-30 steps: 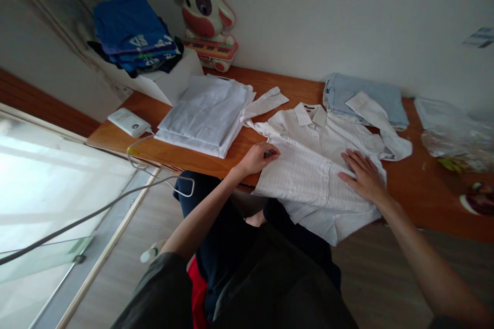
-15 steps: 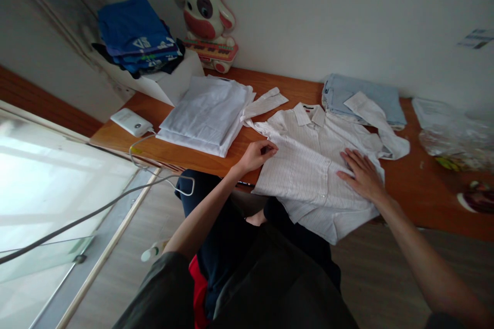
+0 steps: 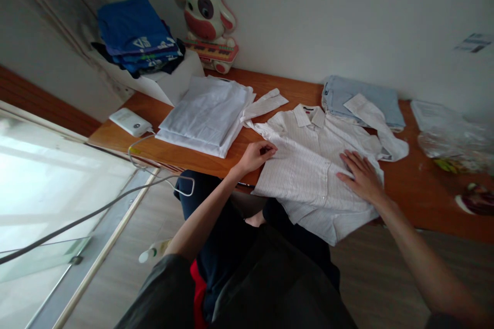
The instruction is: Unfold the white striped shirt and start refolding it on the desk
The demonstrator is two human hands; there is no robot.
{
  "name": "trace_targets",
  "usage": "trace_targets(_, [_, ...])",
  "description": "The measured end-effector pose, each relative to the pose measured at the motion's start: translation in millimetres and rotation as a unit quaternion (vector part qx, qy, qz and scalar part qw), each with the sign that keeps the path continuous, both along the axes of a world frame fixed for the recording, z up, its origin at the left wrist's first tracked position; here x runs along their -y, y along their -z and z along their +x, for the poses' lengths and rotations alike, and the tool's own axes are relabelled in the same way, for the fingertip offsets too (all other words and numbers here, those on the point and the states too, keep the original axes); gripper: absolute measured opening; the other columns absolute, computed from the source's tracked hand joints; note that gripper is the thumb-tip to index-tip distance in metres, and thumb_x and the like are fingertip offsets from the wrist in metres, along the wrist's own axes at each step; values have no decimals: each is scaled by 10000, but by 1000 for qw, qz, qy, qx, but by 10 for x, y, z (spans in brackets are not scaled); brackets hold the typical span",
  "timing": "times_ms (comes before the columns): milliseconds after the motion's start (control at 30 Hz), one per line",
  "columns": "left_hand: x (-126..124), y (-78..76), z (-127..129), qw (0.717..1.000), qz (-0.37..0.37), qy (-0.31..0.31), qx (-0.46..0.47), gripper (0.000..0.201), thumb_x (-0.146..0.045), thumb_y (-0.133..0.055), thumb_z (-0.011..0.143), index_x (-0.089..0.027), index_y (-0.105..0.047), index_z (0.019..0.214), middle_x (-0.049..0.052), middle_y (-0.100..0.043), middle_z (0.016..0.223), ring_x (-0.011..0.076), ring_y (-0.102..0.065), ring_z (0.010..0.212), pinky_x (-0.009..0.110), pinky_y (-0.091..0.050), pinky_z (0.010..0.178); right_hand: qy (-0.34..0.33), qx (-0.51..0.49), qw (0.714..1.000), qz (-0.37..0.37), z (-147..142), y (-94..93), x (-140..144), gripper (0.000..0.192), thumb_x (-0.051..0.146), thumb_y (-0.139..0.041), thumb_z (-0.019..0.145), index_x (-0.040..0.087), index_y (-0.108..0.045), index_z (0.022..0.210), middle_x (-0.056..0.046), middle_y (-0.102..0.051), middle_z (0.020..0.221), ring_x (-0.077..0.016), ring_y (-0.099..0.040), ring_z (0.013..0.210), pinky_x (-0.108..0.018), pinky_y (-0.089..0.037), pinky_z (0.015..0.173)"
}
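Note:
A white striped button-up shirt (image 3: 297, 159) lies face up, collar away from me, its hem hanging over the table's front edge. One sleeve stretches out to the left; the other is bent back across light-blue folded clothing. At the shirt's left side edge, my left hand (image 3: 254, 157) is closed, fingers curled with the tips pinched at the fabric. My right hand (image 3: 360, 175) rests flat on the right front of the shirt, fingers outstretched. Left of the shirt sits a stack of folded white clothes (image 3: 206, 113).
On the wooden table (image 3: 405, 190) are light-blue folded clothing (image 3: 363, 95), clear plastic packaging (image 3: 455, 136), a white device (image 3: 131, 122) with a cable, and a cow toy keyboard (image 3: 210, 51). Blue folded clothes (image 3: 135, 31) top a white box (image 3: 170, 82). A bottle (image 3: 152, 252) lies on the floor.
Both hands and the shirt keep their places; only a very slight shift of the camera view shows.

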State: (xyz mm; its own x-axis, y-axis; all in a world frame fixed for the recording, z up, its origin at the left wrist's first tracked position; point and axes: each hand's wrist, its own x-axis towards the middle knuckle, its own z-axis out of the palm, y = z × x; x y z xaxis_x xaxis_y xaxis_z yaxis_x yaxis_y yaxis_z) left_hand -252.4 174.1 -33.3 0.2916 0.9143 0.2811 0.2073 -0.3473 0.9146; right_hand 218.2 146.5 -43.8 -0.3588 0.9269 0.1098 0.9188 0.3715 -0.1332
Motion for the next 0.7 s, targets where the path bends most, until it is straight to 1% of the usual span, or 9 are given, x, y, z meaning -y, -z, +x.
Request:
trace_targets(133, [5,-22,0,1000,2,-2,-16,176,-336,-694,1007,-195,-789,1053,60,-807,1000,206,-743,885,322,-579,797,-2,-2,1000,-2,-17,-17,6,791,640,-465,1042,365,-244,1750,-6,-273,1818,-361,-236,1677,-648,-207,1361])
trace_targets(267, [4,-16,-7,1000,-9,-5,-13,186,-341,-695,1007,-193,-786,1075,68,-813,994,212,-761,883,326,-596,792,2,0,1000,-8,-36,-37,14,801,648,-466,1035,385,-224,1752,2,-275,1817,-367,-236,1677,-657,-210,1356])
trace_targets(400, [-3,22,-5,1000,-28,-2,11,179,-333,-699,1001,-186,-772,1071,76,-809,966,222,-776,893,329,-614,791,-2,5,1000,-6,-32,-38,14,802,650,-453,1040,377,-214,1755,-6,-268,1820,-355,-226,1681,-648,-202,1359])
trace_targets(567, [-14,72,9,998,-35,6,48,170,-319,-693,1008,-175,-755,1072,73,-800,937,207,-780,858,310,-602,770,-5,12,1000,-2,-10,-16,8,801,646,-444,1047,344,-228,1756,-18,-260,1824,-344,-210,1687,-611,-193,1368])
trace_targets(700, [-5,72,6,997,-36,8,62,173,-314,-689,1008,-156,-743,1052,78,-795,930,197,-781,833,302,-598,764,-8,19,1000,-1,-10,-9,20,812,657,-421,1050,304,-234,1757,-39,-243,1830,-340,-191,1691,-605,-179,1365])
